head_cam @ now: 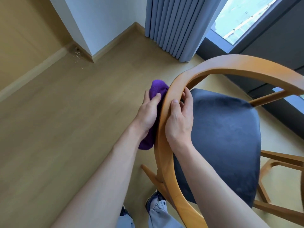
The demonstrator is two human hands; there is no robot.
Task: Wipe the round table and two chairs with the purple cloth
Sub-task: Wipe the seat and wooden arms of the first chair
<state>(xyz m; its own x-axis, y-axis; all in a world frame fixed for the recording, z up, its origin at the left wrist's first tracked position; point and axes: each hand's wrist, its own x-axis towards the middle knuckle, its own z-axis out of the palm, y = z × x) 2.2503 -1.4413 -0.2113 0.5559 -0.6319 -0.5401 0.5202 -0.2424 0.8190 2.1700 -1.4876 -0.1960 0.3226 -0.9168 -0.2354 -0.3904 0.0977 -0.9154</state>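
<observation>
Purple cloth (158,89) half behind left hand (148,112)

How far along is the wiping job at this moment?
Nothing visibly finished can be judged. In hand: the left hand presses the purple cloth against the chair's curved wooden backrest, the right hand gripping it. The round table and second chair are out of view.
</observation>
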